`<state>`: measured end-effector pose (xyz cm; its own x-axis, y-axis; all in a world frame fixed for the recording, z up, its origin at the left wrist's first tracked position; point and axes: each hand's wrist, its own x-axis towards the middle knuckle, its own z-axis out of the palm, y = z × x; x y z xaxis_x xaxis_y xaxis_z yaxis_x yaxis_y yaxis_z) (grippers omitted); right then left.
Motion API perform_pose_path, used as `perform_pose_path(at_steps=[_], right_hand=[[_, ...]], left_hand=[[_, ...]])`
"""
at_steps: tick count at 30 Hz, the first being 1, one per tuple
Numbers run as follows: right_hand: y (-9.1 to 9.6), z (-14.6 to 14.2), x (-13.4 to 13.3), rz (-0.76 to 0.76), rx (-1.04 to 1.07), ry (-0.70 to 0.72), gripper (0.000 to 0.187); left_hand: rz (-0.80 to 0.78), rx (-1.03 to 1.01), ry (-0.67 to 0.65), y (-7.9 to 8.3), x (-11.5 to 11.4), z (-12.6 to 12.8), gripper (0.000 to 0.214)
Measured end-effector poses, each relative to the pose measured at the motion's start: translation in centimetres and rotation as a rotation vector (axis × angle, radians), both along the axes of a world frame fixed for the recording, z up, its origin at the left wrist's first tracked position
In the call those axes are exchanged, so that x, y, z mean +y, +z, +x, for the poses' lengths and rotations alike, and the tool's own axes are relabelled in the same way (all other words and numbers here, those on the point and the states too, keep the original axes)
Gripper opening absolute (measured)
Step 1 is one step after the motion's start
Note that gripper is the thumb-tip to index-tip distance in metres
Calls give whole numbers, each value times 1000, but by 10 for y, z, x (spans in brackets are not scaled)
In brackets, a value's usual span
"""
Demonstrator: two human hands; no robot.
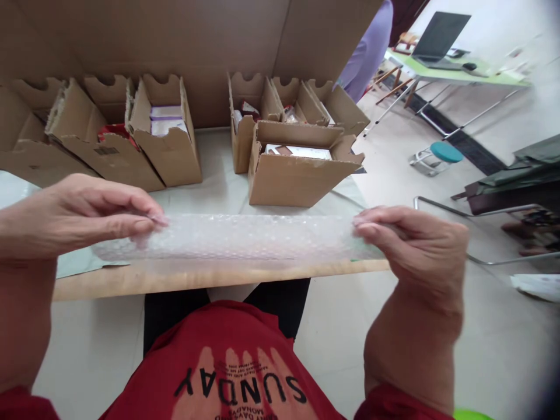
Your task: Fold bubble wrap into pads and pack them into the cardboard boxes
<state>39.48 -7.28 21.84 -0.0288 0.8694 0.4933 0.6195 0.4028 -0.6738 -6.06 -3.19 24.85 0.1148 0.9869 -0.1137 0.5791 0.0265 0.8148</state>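
A long strip of clear bubble wrap [258, 236] is stretched level between my two hands, above the front edge of the table. My left hand [109, 216] pinches its left end between thumb and fingers. At the opposite end, my right hand [406, 239] grips the wrap the same way. Just beyond the strip stands a cardboard box [297, 181] with a flat white package [301, 151] inside.
Several open cardboard boxes [170, 151] line the back of the table [219, 157], before a tall cardboard panel [175, 46]. At right are a green-topped table [503, 76] with a laptop [441, 38] and a teal stool [446, 151]. Someone's lilac sleeve [367, 52] shows behind the panel.
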Motion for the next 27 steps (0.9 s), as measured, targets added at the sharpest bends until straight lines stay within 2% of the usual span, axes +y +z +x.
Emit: perform_pose_path(at_steps=[2,3,7,10,12,13,16,17,19,21,23,25,27], right_hand=[[-19,-6,19,-34,-12,56,16],[-35,-10,31,-74,-19,89,17],[-109,-26,76,-180,-135,95,16],[-145,-25,91,-166,-280,25,14],[-152,-18,90,-133,-329,-37,13],[-152,-14,87,-102,-346,-80,13],[-144,-18,64,38,-395,-200,17],[-141,-27,54,79,-403,-202,20],[-139,-55,35,101,-424,-105,26],[-144,-87,21,36,-507,84,33],[-154,-102,14,-75,-624,225,43],[-165,-89,10,-182,-715,210,51],[-173,-52,2,-245,-752,45,54]], left_hand=[[-125,101,-241,-19,12,5,38],[-145,141,-306,-34,20,10,40],[-125,236,-259,-103,45,29,37],[-111,285,-219,-139,50,32,37],[-30,355,-156,-149,46,30,40],[62,409,-105,-151,41,31,42],[443,555,22,-150,17,46,44],[544,576,5,-151,7,57,44],[648,588,-147,-157,-13,85,45],[649,607,-373,-170,-28,112,51],[571,661,-531,-185,-35,122,58],[462,732,-548,-198,-35,106,63],[377,793,-428,-203,-38,69,65]])
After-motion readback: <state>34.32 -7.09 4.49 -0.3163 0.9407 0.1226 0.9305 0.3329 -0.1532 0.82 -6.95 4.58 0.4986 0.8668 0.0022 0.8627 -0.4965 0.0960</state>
